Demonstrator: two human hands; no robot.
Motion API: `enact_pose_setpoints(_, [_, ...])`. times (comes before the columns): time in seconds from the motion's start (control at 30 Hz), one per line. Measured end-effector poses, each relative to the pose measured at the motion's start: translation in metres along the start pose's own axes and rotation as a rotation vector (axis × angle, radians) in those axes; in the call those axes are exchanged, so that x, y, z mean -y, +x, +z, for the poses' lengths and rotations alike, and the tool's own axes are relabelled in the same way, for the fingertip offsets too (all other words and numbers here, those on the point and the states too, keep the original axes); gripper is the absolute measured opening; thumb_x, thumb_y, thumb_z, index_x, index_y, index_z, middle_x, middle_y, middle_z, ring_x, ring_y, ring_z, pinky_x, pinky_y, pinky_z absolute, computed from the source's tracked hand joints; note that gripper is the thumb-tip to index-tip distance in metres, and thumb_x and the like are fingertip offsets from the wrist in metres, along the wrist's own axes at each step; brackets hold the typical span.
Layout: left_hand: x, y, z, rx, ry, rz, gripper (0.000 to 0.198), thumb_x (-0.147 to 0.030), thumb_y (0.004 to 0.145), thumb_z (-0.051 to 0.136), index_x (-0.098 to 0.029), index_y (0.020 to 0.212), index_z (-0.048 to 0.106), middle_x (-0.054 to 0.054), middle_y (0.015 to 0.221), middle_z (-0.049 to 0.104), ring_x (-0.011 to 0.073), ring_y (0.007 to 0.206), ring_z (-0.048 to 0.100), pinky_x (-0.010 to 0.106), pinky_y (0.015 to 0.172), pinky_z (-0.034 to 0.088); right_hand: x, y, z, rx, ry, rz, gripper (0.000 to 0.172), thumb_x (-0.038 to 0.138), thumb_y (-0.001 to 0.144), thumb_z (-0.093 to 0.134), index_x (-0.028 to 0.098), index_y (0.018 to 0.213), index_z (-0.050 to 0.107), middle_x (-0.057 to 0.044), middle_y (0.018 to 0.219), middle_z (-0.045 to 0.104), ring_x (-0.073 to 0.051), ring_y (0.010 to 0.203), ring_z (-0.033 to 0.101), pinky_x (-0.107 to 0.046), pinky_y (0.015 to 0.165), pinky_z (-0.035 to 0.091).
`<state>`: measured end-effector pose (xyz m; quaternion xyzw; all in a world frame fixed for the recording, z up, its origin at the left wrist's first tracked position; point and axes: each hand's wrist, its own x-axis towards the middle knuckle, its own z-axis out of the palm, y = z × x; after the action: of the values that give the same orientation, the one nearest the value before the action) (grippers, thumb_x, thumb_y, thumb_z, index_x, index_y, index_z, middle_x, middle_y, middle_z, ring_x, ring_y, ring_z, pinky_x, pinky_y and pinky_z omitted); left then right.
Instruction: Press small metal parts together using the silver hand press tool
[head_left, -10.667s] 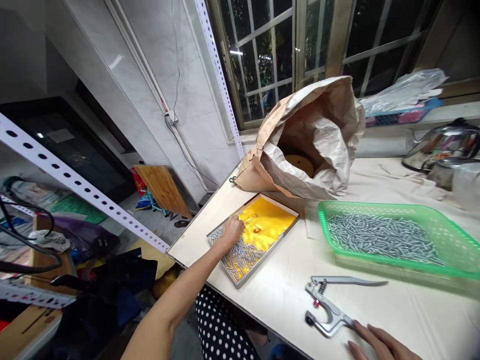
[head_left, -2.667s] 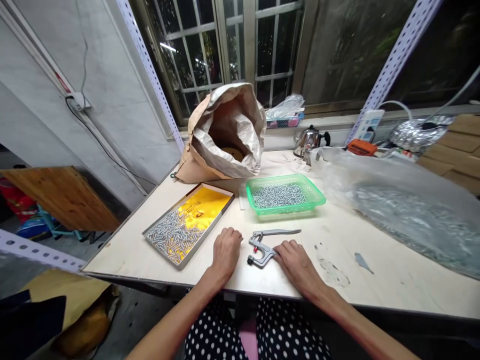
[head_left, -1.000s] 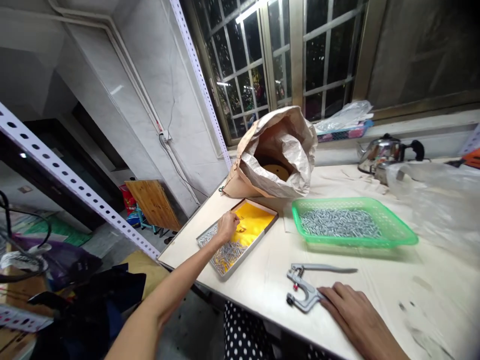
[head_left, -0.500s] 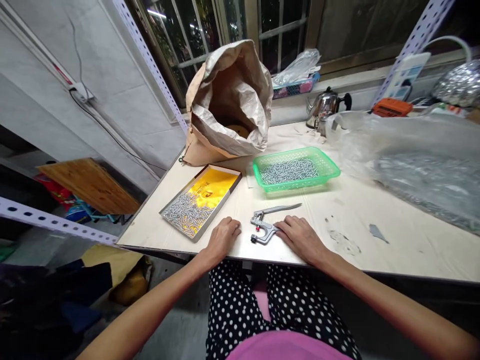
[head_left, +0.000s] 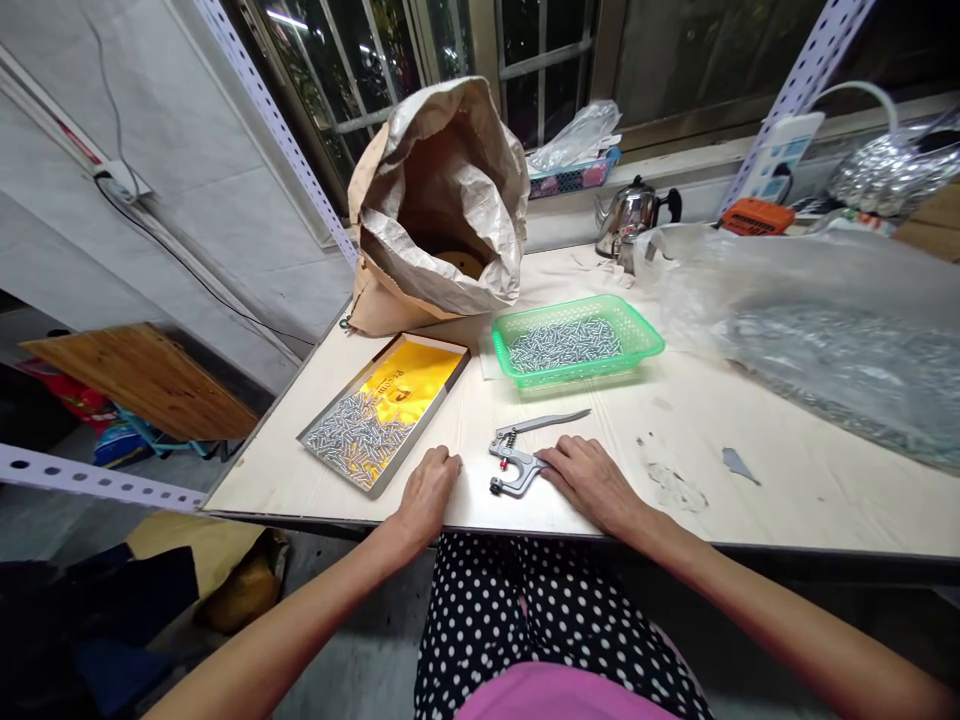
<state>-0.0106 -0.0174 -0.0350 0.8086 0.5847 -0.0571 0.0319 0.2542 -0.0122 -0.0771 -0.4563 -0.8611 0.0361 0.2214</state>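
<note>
Snap pliers [head_left: 517, 465] lie on the table between my hands, with a grey metal body, a coiled spring and a red part in the jaw. Their long upper handle points right and stands apart from the lower one. My right hand [head_left: 592, 485] has its curled fingers on the end of the lower handle. Resting on the table near the front edge, my left hand [head_left: 427, 495] has its fingers curled in, with nothing seen in them. Left of it is a shallow box [head_left: 416, 375] with a yellow bottom, holding many small silvery metal pieces [head_left: 356, 440].
A green plastic basket [head_left: 634, 350] of similar pieces stands behind the pliers. At the back are a large open paper sack [head_left: 371, 295] and a metal kettle [head_left: 636, 215]. A clear plastic bag [head_left: 832, 340] covers the right side. A grey scrap [head_left: 739, 465] lies nearer.
The view has shifted slightly, so the things on the table appear farther left. Both hands keep about the same places, and the pliers have not visibly moved on the table.
</note>
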Motion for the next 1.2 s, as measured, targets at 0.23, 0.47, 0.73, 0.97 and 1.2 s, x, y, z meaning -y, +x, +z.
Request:
enact_pose_setpoints(0.23, [-0.005, 0.011, -0.010, -0.018, -0.412, -0.108, 0.014, -0.013, 0.087, 0.050, -0.016, 0.084, 0.063, 0.007, 0.088, 0.064, 0.0192, 0.085, 0.060, 0.030, 0.077, 0.047, -0.002, 0.000, 0.001, -0.009, 0.009, -0.018, 0.024, 0.030, 0.099, 0.043, 0.020, 0.106, 0.064, -0.006, 0.086, 0.056, -0.019, 0.081, 0.051, -0.032, 0.072, 0.034])
enact_pose_setpoints(0.47, [-0.029, 0.026, -0.015, 0.277, -1.276, -0.436, 0.010, -0.022, 0.077, 0.064, -0.013, 0.074, 0.061, -0.005, 0.054, 0.054, 0.0064, 0.043, 0.045, 0.019, 0.042, 0.034, 0.000, 0.001, -0.002, 0.028, -0.059, -0.120, 0.025, 0.031, 0.099, 0.044, 0.018, 0.102, 0.065, -0.006, 0.087, 0.057, -0.020, 0.084, 0.048, -0.032, 0.072, 0.032])
enact_pose_setpoints(0.73, [-0.034, 0.023, -0.016, 0.399, -1.250, -0.395, 0.031, -0.033, 0.074, 0.068, -0.016, 0.053, 0.052, -0.007, 0.038, 0.042, 0.0043, 0.033, 0.029, 0.020, 0.036, 0.016, 0.002, 0.002, -0.006, 0.052, -0.058, -0.089, 0.023, 0.031, 0.098, 0.047, 0.019, 0.102, 0.066, -0.006, 0.088, 0.057, -0.019, 0.083, 0.047, -0.031, 0.071, 0.032])
enact_pose_setpoints(0.97, [-0.036, 0.017, -0.014, 0.432, -1.248, -0.403, 0.033, -0.035, 0.075, 0.064, -0.017, 0.052, 0.049, -0.007, 0.035, 0.041, 0.0040, 0.030, 0.027, 0.021, 0.035, 0.015, 0.002, 0.001, -0.005, 0.044, -0.072, -0.086, 0.024, 0.031, 0.098, 0.046, 0.019, 0.101, 0.066, -0.006, 0.087, 0.057, -0.019, 0.082, 0.047, -0.031, 0.070, 0.031])
enact_pose_setpoints(1.2, [-0.036, 0.020, -0.019, 0.497, -1.230, -0.452, 0.031, -0.033, 0.074, 0.065, -0.017, 0.052, 0.049, -0.007, 0.034, 0.042, 0.0045, 0.028, 0.030, 0.020, 0.034, 0.015, 0.001, 0.001, -0.003, 0.038, -0.086, -0.098, 0.020, 0.030, 0.096, 0.051, 0.020, 0.102, 0.066, -0.006, 0.086, 0.056, -0.019, 0.081, 0.046, -0.031, 0.070, 0.030])
